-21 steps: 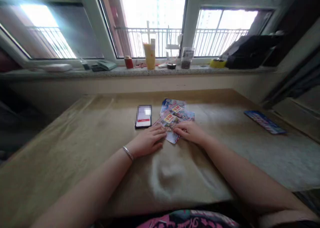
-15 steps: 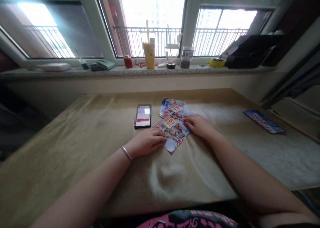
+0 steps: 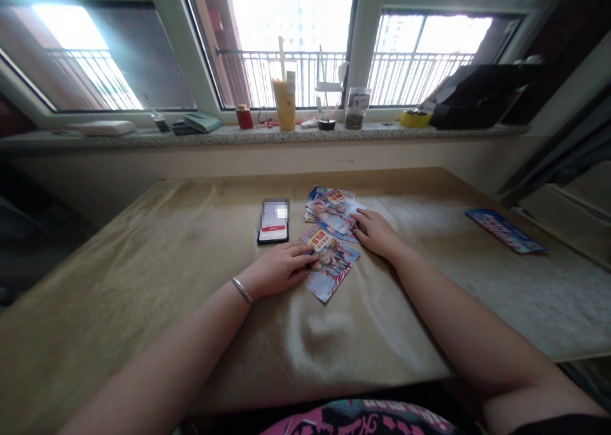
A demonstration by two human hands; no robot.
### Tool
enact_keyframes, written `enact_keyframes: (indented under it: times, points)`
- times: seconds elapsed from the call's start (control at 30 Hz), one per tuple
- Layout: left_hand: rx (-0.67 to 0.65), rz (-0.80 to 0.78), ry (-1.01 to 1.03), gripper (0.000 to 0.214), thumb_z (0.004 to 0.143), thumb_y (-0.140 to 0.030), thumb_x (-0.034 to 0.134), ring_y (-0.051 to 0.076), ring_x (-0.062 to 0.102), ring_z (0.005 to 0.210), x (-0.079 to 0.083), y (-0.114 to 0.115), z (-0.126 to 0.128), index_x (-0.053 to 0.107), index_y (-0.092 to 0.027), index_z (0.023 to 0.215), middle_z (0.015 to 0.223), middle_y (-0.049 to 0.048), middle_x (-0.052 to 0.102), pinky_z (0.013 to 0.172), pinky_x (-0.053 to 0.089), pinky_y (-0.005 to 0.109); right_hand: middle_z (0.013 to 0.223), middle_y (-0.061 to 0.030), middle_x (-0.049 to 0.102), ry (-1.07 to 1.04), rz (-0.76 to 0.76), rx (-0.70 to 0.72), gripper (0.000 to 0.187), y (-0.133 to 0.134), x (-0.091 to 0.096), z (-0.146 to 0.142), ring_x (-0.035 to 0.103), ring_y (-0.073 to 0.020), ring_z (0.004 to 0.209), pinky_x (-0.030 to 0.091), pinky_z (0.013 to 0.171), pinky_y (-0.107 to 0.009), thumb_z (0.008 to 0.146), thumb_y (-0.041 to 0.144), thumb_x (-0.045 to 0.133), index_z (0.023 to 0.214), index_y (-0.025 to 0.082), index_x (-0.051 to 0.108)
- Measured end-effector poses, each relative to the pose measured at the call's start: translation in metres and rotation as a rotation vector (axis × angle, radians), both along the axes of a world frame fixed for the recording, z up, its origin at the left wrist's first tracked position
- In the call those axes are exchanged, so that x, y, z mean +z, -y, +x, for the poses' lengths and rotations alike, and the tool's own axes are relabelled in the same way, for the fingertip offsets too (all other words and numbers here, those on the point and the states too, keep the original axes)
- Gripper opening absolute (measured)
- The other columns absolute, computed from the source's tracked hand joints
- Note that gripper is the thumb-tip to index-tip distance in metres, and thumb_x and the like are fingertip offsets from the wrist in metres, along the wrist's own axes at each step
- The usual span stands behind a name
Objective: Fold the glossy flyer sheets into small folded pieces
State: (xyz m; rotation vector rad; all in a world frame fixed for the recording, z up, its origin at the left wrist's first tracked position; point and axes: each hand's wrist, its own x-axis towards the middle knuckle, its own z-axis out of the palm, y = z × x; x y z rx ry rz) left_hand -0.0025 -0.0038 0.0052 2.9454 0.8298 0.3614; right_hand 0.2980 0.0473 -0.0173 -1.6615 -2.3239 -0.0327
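- Near side of the phone (image 3: 273, 234): left hand (image 3: 279, 269), fingers spread flat, gripping nothing, apparently steadying a leaflet (image 3: 328, 275).
- Right of the phone: right hand (image 3: 378, 233), fingers half-curled against the leaflet pile (image 3: 333, 211); grip, we cannot tell.

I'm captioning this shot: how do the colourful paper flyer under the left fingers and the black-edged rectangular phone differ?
The colourful paper flyer lies aslant; the black-edged rectangular phone sits nearly straight. The left hand rests on the flyer; the phone lies just beyond that hand. The flyer bears a yellow patch, the phone a red bar. Both lie face up.
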Motion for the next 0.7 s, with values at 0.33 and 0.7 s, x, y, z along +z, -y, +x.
enact_keyframes:
  times: [0.33,0.7]
  points:
    - [0.002,-0.021,0.004,0.040,0.087,-0.032,0.054,0.024,0.051,0.116,0.009,0.002,0.000,0.056,-0.025,0.126,0.131,0.0066,0.054,0.099,0.043,0.040,0.151,-0.0144,0.031,0.000,-0.117,-0.081,0.064,0.002,-0.002,-0.006,0.023,-0.0370,0.139,0.023,0.111,-0.051,0.084,0.047,0.052,0.142,0.022,0.041]
    - [0.003,-0.073,-0.040,0.052,0.083,-0.044,0.060,0.026,0.046,0.124,0.012,0.003,-0.002,0.053,-0.022,0.129,0.138,0.0073,0.050,0.105,0.037,0.042,0.144,-0.0137,0.042,-0.161,0.085,-0.003,0.057,0.000,-0.006,-0.008,0.033,-0.0324,0.134,0.028,0.110,-0.051,0.081,0.036,0.058,0.134,0.018,0.050]
